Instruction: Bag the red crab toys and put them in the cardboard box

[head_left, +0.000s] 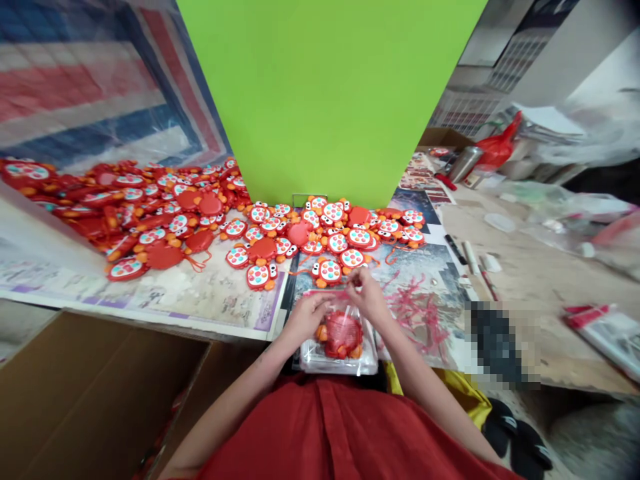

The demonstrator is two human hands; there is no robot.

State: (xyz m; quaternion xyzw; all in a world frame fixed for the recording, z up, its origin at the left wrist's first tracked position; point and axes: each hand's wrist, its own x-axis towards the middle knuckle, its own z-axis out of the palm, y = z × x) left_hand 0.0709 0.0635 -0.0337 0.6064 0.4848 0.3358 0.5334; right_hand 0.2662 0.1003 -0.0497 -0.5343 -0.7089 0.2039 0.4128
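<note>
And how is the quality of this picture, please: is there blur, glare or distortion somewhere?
In the head view, the plastic bags on the right look smeared and stretched toward the edge; in the head view, pale glare lies on the clear plastic around the red toy; also in the head view, a dark patch is pixelated.

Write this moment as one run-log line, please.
left hand: holding bag's top edge | right hand: fingers at bag's top | red toy: inside bag | other toys: spread beyond
</note>
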